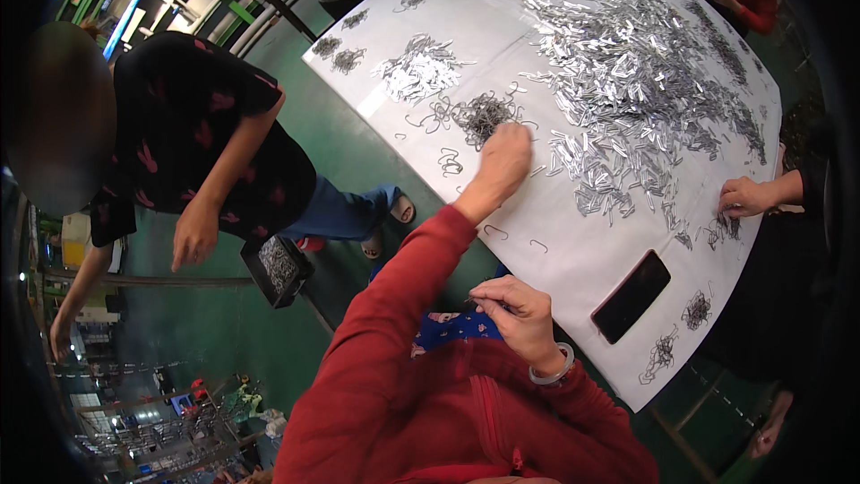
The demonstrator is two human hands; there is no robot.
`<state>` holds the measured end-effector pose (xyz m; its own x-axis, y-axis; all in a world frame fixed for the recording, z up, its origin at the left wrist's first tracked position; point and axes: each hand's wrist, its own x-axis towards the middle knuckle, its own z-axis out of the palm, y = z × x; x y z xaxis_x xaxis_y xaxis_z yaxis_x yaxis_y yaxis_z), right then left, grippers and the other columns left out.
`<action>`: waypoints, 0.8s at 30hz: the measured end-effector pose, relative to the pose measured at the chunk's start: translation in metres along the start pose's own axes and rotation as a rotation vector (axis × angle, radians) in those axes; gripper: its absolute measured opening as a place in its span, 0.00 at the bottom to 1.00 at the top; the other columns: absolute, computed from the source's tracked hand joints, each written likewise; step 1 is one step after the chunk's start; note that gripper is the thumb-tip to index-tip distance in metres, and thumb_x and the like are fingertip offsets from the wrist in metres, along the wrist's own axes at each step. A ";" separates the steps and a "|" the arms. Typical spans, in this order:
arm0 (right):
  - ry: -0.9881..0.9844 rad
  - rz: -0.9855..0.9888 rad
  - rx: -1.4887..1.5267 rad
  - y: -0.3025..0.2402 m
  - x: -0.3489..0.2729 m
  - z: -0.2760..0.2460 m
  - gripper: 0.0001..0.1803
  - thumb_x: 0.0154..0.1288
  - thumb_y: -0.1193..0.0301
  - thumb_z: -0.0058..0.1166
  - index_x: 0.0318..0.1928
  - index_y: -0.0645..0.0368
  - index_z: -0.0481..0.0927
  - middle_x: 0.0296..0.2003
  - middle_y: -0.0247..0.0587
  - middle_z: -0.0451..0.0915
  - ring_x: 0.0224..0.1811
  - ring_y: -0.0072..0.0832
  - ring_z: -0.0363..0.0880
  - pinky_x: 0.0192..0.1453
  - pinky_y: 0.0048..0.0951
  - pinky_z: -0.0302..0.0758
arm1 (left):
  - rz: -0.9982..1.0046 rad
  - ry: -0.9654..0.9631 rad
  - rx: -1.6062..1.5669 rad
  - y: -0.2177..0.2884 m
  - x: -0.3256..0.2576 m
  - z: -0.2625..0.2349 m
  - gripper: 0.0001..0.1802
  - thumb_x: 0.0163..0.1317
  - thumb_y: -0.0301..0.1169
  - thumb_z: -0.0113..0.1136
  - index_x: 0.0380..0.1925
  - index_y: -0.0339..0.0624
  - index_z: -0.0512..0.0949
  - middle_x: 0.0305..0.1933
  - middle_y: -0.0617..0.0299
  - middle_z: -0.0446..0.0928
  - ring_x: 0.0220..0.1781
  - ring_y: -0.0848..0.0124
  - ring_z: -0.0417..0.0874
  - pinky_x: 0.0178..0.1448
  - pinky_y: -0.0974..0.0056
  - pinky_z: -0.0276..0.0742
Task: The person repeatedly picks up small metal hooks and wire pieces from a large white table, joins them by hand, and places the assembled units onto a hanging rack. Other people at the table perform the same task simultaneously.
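My left hand [506, 161] reaches out over the table to the near edge of a tangled pile of bent wire hooks [484, 115]. It is slightly blurred, and its fingers are turned down out of sight. Closer to my body, just off the table's edge, my right hand [520, 312] is closed in a pinch. A small, thin, dark piece [471, 298] shows at its fingertips, too small to name surely. A few loose wire hooks [495, 232] lie on the white tabletop [573, 260] between my hands.
A large heap of flat silvery metal strips [618, 81] covers the table's middle, with a smaller heap [417, 70] at left. A black phone [632, 296] lies at right. Co-workers stand around; one hand [748, 197] works at the right edge. A black bin [276, 271] stands at left.
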<state>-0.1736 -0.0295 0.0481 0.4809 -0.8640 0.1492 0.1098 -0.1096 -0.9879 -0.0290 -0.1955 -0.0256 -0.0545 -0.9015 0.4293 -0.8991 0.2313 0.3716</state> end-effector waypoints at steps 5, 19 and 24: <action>0.039 0.172 0.114 -0.004 0.000 0.010 0.06 0.55 0.87 0.56 0.33 0.67 0.82 0.30 0.41 0.81 0.28 0.18 0.78 0.31 0.17 0.75 | -0.279 -0.030 -0.061 -0.047 -0.052 -0.068 0.06 0.58 0.28 0.55 0.31 0.36 0.76 0.33 0.47 0.76 0.39 0.52 0.76 0.44 0.54 0.72; -0.054 0.151 0.123 -0.013 0.014 0.022 0.06 0.53 0.87 0.57 0.32 0.68 0.82 0.30 0.40 0.79 0.27 0.19 0.78 0.31 0.17 0.75 | -0.277 -0.009 0.199 -0.131 -0.039 -0.036 0.07 0.56 0.22 0.48 0.33 0.30 0.71 0.40 0.45 0.70 0.46 0.51 0.73 0.47 0.54 0.78; -0.039 0.152 0.121 -0.007 0.027 0.024 0.07 0.56 0.87 0.55 0.35 0.68 0.80 0.33 0.40 0.78 0.28 0.20 0.78 0.32 0.17 0.76 | -0.329 0.278 -0.095 -0.091 -0.056 -0.072 0.12 0.48 0.15 0.45 0.34 0.33 0.71 0.34 0.45 0.72 0.41 0.49 0.73 0.48 0.53 0.69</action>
<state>-0.1401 -0.0405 0.0600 0.5332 -0.8460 0.0031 0.1358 0.0820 -0.9873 0.0875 -0.1392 -0.0242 0.3589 -0.8029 0.4760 -0.8044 -0.0073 0.5941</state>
